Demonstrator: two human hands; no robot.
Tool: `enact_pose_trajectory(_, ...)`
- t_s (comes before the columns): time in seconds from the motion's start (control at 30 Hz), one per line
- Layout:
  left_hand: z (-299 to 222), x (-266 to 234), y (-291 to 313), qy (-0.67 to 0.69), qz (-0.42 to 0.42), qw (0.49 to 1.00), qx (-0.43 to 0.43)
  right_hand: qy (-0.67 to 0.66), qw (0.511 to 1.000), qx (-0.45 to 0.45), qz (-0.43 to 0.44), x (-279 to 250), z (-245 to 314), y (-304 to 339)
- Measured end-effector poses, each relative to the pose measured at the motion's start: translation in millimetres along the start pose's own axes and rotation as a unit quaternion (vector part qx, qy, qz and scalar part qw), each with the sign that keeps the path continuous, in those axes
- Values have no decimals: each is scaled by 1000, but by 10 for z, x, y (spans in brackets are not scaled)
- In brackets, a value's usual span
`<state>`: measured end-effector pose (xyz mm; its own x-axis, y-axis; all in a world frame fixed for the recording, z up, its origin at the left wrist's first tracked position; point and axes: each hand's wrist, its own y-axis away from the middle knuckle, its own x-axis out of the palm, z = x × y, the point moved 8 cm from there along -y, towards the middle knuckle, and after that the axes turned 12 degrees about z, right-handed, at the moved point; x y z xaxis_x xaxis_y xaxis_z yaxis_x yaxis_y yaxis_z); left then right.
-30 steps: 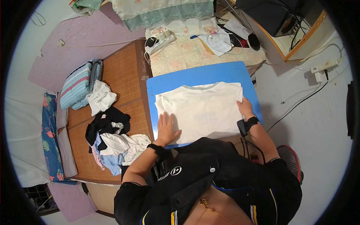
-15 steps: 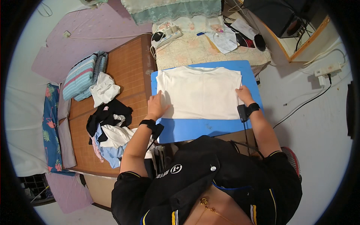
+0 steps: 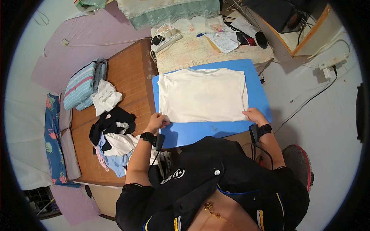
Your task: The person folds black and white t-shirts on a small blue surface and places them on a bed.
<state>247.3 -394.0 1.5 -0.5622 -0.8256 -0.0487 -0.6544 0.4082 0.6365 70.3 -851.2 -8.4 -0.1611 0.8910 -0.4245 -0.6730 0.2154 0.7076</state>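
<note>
One white shirt (image 3: pixel 202 94) lies flat on one blue table (image 3: pixel 216 131). The left hand (image 3: pixel 157 121) pinches its near left corner; the right hand (image 3: pixel 255 115) pinches its near right corner. The fabric is probably light, soft, limp and not fragile, with little slip; grip both ends of the near edge to keep it taut. Left of the table: one striped quilt (image 3: pixel 79 86) and one clothes heap (image 3: pixel 120 142), its pieces uncountable.

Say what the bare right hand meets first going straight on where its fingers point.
The white fabric shirt, spread in a rough rectangle: the bare right hand points leftward, fingers apparently touching its near right corner. Whether they'd slide over or push into it, depth leaves unclear.
</note>
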Motion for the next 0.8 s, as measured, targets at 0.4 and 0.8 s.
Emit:
enact_pose_trajectory(0.4,182,-80,98,77,0,997,-12,-92,982,-131,99,230,-58,52)
enact_pose_trajectory(0.8,301,-120,-49,-1,-23,996,81,14,985,-161,-66,-99,-378,-19)
